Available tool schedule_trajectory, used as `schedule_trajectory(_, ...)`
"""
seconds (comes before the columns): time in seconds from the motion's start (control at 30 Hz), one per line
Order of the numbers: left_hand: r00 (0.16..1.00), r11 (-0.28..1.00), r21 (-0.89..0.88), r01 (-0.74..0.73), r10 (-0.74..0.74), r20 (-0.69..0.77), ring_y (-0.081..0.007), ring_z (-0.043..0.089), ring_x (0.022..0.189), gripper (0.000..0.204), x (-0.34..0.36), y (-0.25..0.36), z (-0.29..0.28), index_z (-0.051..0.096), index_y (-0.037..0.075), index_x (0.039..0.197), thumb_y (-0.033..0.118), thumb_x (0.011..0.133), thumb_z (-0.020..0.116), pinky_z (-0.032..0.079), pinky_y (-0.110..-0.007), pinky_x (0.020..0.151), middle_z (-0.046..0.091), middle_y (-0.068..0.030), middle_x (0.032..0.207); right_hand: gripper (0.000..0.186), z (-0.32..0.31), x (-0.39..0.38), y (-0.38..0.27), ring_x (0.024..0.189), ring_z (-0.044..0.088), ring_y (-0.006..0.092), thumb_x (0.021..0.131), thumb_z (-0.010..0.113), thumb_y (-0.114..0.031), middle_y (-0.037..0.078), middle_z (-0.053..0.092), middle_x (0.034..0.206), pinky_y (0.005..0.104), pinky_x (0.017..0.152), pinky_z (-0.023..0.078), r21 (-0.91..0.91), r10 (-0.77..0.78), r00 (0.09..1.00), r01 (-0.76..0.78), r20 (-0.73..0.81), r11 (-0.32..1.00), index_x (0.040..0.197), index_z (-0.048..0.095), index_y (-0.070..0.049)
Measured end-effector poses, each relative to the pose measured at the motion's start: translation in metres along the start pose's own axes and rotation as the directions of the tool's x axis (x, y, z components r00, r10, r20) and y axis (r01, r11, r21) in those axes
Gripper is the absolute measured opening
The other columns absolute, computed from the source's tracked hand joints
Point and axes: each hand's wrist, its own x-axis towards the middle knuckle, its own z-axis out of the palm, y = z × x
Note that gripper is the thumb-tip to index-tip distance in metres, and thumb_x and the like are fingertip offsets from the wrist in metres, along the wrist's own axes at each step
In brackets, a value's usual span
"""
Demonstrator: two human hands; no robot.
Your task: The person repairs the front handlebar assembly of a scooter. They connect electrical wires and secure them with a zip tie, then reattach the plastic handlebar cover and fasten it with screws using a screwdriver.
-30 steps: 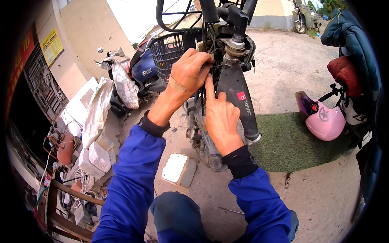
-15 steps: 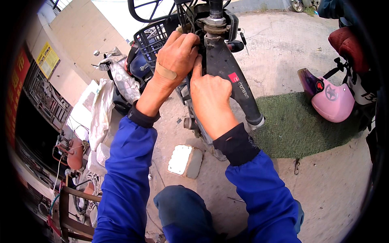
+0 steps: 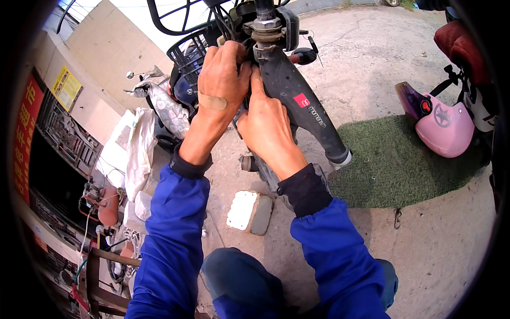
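Fingers (image 3: 231,52) of left hand (image 3: 219,78) curl by black frame (image 3: 286,78), right hand (image 3: 266,123) pointing, both grips unclear.

Your left hand (image 3: 219,77) was curled just left of the black frame tube (image 3: 286,82). Your right hand (image 3: 267,125) pointed beside that tube, index finger (image 3: 257,85) straight, other fingers folded.

An outdoor grey concrete yard (image 3: 366,69) is fronting a beige-walled shop (image 3: 114,58); a long red banner (image 3: 25,141) is hanging far left.
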Motion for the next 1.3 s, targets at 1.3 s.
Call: schedule_trajectory(1.3,0.769,0.627,-0.456,0.632,-0.579,0.27,-0.0056,0.066,0.086,0.037,-0.01,-0.023,0.019,0.072,-0.008,0.116,0.018,0.095,0.086,0.052,-0.024,0.075,0.078,-0.0055,0.098,0.101,0.015,0.008,0.012,0.065,0.071,0.0355,0.095,0.065,0.0,0.02,0.071,0.073,0.0479,0.07,0.055,0.434,0.068,0.989,-0.12,0.134,0.893,0.177,0.006,-0.001)
